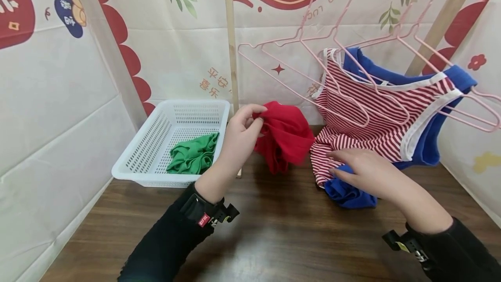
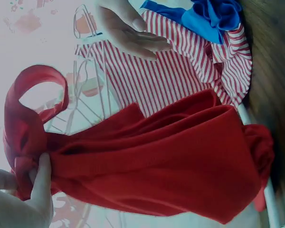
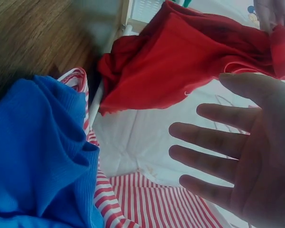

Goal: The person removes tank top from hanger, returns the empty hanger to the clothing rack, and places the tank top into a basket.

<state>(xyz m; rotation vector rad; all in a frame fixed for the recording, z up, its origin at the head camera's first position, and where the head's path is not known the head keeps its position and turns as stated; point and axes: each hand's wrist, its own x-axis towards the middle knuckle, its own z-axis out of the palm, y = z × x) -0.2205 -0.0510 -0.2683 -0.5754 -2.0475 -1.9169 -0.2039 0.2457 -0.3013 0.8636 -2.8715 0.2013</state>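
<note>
Black sleeves (image 1: 168, 234) cross the lower frame; at centre the left hand (image 1: 243, 129) pinches a red fabric garment (image 1: 287, 132) near its top, so it hangs loose, while the right hand (image 1: 364, 169), fingers spread, grips nothing. Left of centre, a white plastic basket (image 1: 156, 177) contains crumpled green cloth (image 1: 193, 154); right, pink hangers (image 1: 398, 36) support a red-and-white striped top (image 1: 354, 132) and a blue top (image 1: 432, 138)

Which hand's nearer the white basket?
Left. The left hand pinches the red garment just right of the white basket; the right hand is farther right, by the striped top.
</note>
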